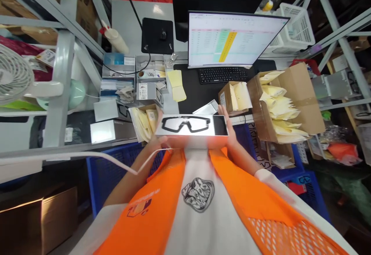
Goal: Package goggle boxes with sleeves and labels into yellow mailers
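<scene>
A long white box [191, 141] with a picture of black-framed glasses on its top face is held level in front of my chest. My left hand [158, 141] grips its left end, and my right hand [230, 131] presses flat against its right end, fingers pointing away from me. Just past the box lies a flat white piece [206, 107] on the desk. Close to my left hand, a small carton of yellow padded envelopes [142, 121] stands at the desk edge. Another small carton with envelopes [234, 96] stands beyond my right hand.
At the back stands a lit monitor [228, 40] with a keyboard [222, 75] before it. A large carton of envelopes [301, 108] is at the right. Grey trays [118, 73] and white boxes [102, 131] sit left. A white cable [107, 156] crosses near my left arm.
</scene>
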Available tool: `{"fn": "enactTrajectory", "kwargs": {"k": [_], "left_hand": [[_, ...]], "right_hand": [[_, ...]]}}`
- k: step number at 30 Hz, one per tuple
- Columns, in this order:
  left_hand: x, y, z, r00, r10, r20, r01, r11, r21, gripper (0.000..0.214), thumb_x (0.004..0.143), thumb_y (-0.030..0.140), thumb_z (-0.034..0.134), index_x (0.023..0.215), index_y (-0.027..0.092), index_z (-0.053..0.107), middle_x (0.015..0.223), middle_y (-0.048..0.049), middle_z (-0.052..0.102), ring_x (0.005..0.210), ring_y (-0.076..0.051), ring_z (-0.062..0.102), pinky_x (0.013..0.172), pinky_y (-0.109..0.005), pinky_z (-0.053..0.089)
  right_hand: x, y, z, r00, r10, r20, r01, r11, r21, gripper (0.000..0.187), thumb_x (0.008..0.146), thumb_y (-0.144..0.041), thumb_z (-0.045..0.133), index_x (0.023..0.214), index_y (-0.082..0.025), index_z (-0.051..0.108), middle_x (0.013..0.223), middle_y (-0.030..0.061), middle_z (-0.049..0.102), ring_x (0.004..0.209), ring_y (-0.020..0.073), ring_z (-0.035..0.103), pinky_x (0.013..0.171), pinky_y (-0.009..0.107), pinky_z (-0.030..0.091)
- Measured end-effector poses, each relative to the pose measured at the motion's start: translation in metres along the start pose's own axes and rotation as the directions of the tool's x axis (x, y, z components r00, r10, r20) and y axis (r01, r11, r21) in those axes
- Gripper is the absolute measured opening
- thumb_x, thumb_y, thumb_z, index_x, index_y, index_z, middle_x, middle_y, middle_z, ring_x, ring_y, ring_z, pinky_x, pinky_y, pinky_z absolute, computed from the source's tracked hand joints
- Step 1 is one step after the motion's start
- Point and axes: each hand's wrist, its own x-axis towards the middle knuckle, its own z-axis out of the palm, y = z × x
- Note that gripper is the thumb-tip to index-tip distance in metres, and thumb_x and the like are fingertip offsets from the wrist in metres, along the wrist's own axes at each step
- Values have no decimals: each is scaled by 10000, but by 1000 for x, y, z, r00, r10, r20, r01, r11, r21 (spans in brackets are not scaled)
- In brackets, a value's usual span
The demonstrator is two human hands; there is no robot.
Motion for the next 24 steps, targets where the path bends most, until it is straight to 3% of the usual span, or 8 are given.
{"fn": "enactTrajectory", "kwargs": {"k": [3, 7, 11, 14, 16, 19, 21, 24], "left_hand": [[22, 10, 12, 994, 106, -8, -106, 993, 52, 1176, 607, 680, 875, 1589, 236, 406, 1437, -123, 618, 1423, -383, 494, 1202, -502, 412], [56, 42, 10, 971, 237, -32, -207, 898, 390, 1304, 613, 698, 859, 1655, 223, 235, 1612, -158, 398, 1489, -399, 384, 1226, -506, 340], [93, 76, 14, 948, 319, -4, -167, 508, 845, 1197, 646, 557, 879, 1634, 217, 294, 1556, -171, 396, 1470, -404, 342, 1229, -540, 258], [132, 85, 32, 955, 289, 66, -133, 219, 966, 1137, 679, 493, 862, 1628, 203, 308, 1512, -196, 404, 1415, -426, 343, 1198, -582, 213], [162, 78, 48, 963, 234, 135, -161, 99, 982, 1086, 715, 463, 831, 1628, 190, 309, 1497, -216, 404, 1377, -437, 352, 1173, -605, 194], [202, 48, 66, 961, 139, 240, -240, -14, 971, 1013, 735, 340, 793, 1620, 176, 328, 1460, -227, 433, 1326, -422, 382, 1145, -618, 205], [220, 23, 74, 963, 93, 252, -249, -43, 968, 989, 733, 276, 773, 1616, 169, 339, 1458, -234, 443, 1314, -413, 398, 1134, -624, 222], [234, -7, 76, 971, 65, 229, -228, -12, 974, 992, 741, 271, 765, 1623, 155, 324, 1512, -237, 419, 1361, -405, 381, 1163, -621, 203]], "right_hand": [[25, 5, 23, 999, -37, 11, 36, 998, 58, 994, 894, -887, 109, 1667, -262, 154, 1709, 35, 238, 1589, 204, 243, 1292, 411, 280], [49, 26, 12, 990, 80, -118, -63, 988, 141, 934, 907, -846, 231, 1625, -252, 281, 1688, 83, 288, 1554, 226, 320, 1278, 456, 266], [26, 63, -24, 906, 313, -284, -256, 941, 219, 768, 900, -738, 398, 1453, -221, 528, 1518, 140, 533, 1364, 260, 557, 1176, 500, 367], [-6, 93, -41, 807, 483, -339, -442, 876, 195, 698, 833, -688, 483, 1306, -195, 627, 1394, 141, 633, 1248, 267, 639, 1075, 450, 453], [-25, 111, -44, 781, 526, -337, -516, 847, 125, 709, 792, -699, 501, 1248, -176, 653, 1337, 145, 667, 1185, 273, 673, 1016, 418, 492], [-46, 128, -41, 800, 535, -271, -561, 828, -22, 764, 745, -750, 514, 1184, -147, 681, 1290, 171, 689, 1081, 285, 714, 948, 399, 533], [-59, 134, -40, 824, 519, -226, -552, 826, -116, 768, 742, -755, 522, 1163, -136, 695, 1292, 184, 688, 1072, 290, 717, 972, 405, 537], [-77, 136, -41, 832, 522, -186, -553, 803, -222, 693, 780, -682, 550, 1182, -139, 704, 1349, 177, 667, 1216, 303, 664, 1086, 414, 500]]}}
